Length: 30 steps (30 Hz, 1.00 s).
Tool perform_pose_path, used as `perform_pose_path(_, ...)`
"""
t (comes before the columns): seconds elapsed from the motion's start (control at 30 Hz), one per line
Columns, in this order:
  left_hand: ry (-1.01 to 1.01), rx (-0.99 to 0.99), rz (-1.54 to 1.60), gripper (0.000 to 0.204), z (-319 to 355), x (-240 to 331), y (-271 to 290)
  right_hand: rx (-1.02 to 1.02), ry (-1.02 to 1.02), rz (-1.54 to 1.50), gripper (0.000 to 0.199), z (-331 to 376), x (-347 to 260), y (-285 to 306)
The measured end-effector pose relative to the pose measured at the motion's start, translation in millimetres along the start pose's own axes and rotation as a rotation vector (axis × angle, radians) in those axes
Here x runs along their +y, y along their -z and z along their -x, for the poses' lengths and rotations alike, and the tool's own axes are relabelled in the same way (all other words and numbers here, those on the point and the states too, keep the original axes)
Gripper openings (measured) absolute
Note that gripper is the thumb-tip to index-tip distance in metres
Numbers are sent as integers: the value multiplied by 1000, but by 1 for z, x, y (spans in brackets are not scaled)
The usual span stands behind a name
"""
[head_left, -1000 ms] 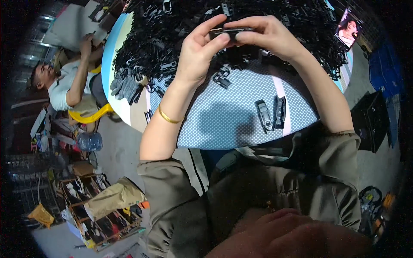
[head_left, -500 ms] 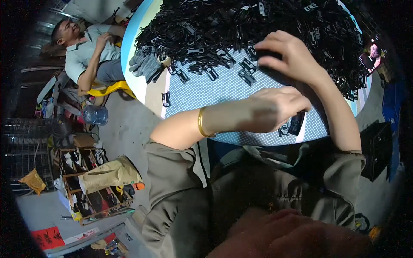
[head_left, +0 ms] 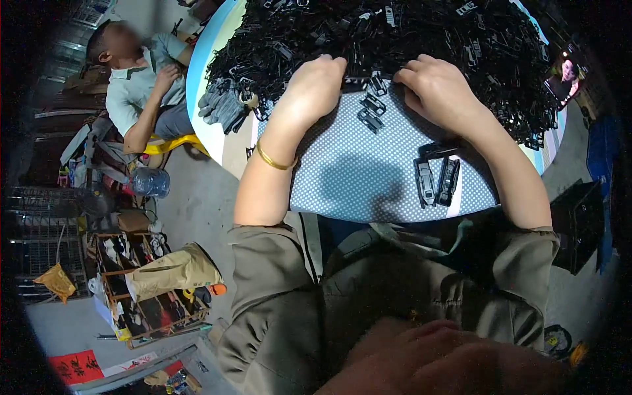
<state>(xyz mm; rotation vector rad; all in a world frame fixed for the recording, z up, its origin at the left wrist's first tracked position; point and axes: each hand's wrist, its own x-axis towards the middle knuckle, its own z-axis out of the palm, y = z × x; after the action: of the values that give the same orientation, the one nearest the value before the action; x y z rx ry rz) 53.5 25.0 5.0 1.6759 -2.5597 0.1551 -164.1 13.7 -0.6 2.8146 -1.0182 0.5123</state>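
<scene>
Both hands meet the near edge of a heap of black plastic parts (head_left: pixel 395 36) that covers the far half of a round table, its dotted cloth (head_left: pixel 322 151) bare toward the wearer. The left hand (head_left: pixel 316 85) is bent over the heap's edge, the right hand (head_left: pixel 438 89) curls its fingers downward nearby; whether either grasps a part cannot be told, as the fingertips are hidden. Between them lie a few loose parts (head_left: pixel 372 112). Nearer the wearer, on the right, two long pieces (head_left: pixel 436 183) lie side by side, with a dark piece (head_left: pixel 440 150) just beyond. Grey gloves (head_left: pixel 222 106) rest by the heap's left end; a lit screen (head_left: pixel 563 82) glows at the far right. Across the concrete floor (head_left: pixel 197 204), a co-worker (head_left: pixel 135 85) sits on a yellow chair (head_left: pixel 174 143) near a clear water jug (head_left: pixel 150 183). Lower left, a tan sack (head_left: pixel 174 271) lies across a wooden rack (head_left: pixel 148 322) near a red paper (head_left: pixel 76 367).
</scene>
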Motion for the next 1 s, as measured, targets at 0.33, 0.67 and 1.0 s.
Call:
perform_pose_path(0.33,-11,297,423,32,-8,1,3,91,32,-7,26,2,17,-4)
perform_pose_path(0.67,12,104,381,28,-7,23,-12,262,-14,-297,28,-4,24,4)
perform_pose_path(1.0,201,279,968,25,-9,16,13,478,129,-412,23,-8,26,9)
